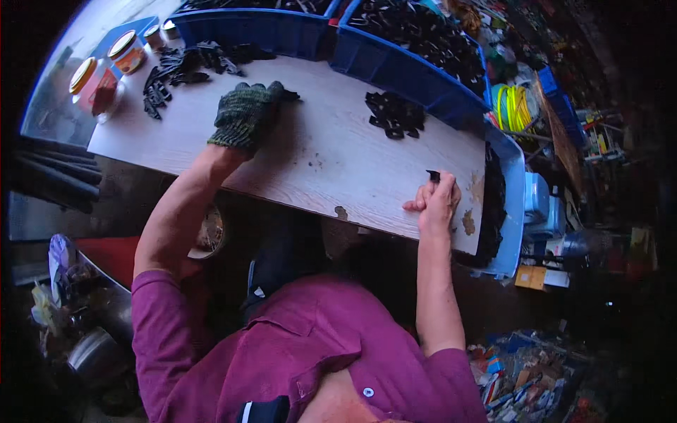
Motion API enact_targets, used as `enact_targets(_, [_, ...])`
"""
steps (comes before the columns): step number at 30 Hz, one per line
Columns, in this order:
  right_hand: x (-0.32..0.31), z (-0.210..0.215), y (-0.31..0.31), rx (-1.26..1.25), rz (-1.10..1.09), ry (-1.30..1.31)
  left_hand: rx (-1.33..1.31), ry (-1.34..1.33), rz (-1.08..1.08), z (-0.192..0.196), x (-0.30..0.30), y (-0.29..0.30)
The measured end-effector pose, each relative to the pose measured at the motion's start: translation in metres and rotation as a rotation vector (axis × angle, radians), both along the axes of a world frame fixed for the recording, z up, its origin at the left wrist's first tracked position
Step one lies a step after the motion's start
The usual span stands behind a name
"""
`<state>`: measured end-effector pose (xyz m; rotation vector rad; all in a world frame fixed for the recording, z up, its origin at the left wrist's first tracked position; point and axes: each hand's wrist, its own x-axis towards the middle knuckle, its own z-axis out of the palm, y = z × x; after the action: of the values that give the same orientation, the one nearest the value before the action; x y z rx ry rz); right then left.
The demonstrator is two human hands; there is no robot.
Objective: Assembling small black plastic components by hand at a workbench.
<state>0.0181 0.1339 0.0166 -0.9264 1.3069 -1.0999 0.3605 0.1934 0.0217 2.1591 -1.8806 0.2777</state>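
Note:
My left hand (244, 115) wears a dark green knitted glove and is closed above the table's left half. A black piece (290, 95) pokes out beside its knuckles; most of it is hidden by the glove. Bare and curled, my right hand (438, 200) is near the table's right end. A small black piece (434, 175) with a pointed tip sticks up from its thumb and fingers. Black plastic parts (185, 67) lie in a loose pile beyond the left hand. Another small heap of black parts (395, 115) sits beyond the right hand.
The pale wooden table (338, 162) has chipped patches along its near edge. Behind it stand blue crates (405, 63) full of black parts. A light blue bin (517, 204) adjoins the right end. Jars (94, 84) stand at the far left. A yellow coil (515, 108) lies at the right.

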Motion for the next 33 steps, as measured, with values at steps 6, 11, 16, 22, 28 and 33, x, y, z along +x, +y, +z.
enact_targets(6, [0.0,0.002,0.002,-0.02,-0.015,-0.004,0.048,0.077,0.045,-0.002,-0.036,0.006])
enact_targets(11, [0.0,-0.002,0.001,-0.011,-0.022,-0.008,-0.062,0.181,0.01,-0.011,-0.034,0.009])
enact_targets(16, [-0.001,0.0,0.003,-0.017,-0.02,0.0,-0.073,-0.055,0.004,-0.009,-0.023,0.016])
enact_targets(22, [0.009,0.007,0.006,-0.002,-0.072,-0.016,-0.159,0.531,-0.201,-0.033,-0.074,0.017])
enact_targets(28, [0.014,0.012,0.015,-0.006,-0.165,-0.042,-0.227,1.196,-0.421,-0.019,-0.19,0.006])
enact_targets(33, [0.006,-0.004,0.01,-0.123,-0.131,0.057,-0.111,1.144,-0.359,-0.015,-0.214,-0.006])
